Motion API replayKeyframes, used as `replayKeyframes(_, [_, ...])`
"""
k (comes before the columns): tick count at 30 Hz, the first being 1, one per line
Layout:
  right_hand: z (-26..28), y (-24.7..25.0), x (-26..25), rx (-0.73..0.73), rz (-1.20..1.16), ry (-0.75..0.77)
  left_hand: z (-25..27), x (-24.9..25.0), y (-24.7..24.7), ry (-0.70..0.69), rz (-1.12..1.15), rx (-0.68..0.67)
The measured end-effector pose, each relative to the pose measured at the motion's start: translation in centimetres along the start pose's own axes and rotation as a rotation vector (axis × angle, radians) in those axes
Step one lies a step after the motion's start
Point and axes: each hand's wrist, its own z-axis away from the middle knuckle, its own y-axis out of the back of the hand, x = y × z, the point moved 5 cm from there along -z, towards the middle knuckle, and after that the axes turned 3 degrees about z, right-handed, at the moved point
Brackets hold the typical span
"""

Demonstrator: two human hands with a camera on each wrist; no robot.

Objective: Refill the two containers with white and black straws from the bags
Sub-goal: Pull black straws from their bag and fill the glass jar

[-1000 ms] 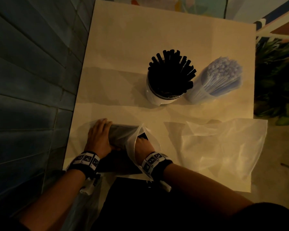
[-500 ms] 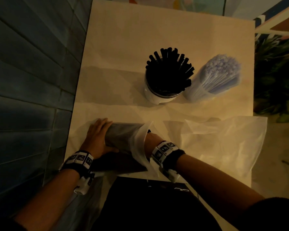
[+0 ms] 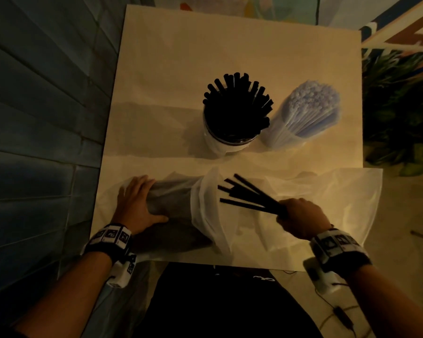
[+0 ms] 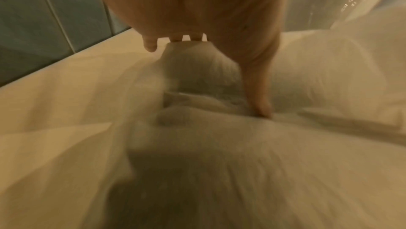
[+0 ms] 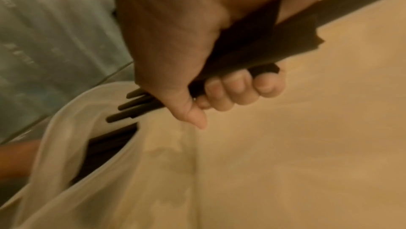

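My right hand (image 3: 300, 217) (image 5: 219, 83) grips a bunch of black straws (image 3: 249, 195) (image 5: 252, 45), held just right of the mouth of a translucent bag (image 3: 181, 203) (image 5: 72, 154) that lies on the table (image 3: 171, 69) with more black straws inside. My left hand (image 3: 137, 203) (image 4: 197, 15) lies flat on the bag's closed end, fingers straight. Behind stand a white container (image 3: 226, 142) full of black straws (image 3: 237, 106) and, to its right, a clear container of white straws (image 3: 308, 111).
A second, flat translucent bag (image 3: 327, 198) lies at the table's near right. A dark panelled wall (image 3: 42, 118) runs along the left edge. Green plants (image 3: 401, 106) stand beyond the right edge. A cable (image 3: 337, 313) hangs near my right forearm.
My right hand was inside the bag's mouth; it has come out to the right with a bunch of black straws. The left hand has stayed on the bag.
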Motion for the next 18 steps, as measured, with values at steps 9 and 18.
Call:
replayKeyframes(9, [1.8,4.2,-5.0,0.252,-0.615,0.273,2.6,8.2,4.7,-0.179,0.384,0.061])
replayKeyframes(18, [0.8,5.9,-19.5,0.349,-0.503,0.711,4.4,17.8,11.2,-0.088,1.728,0.238])
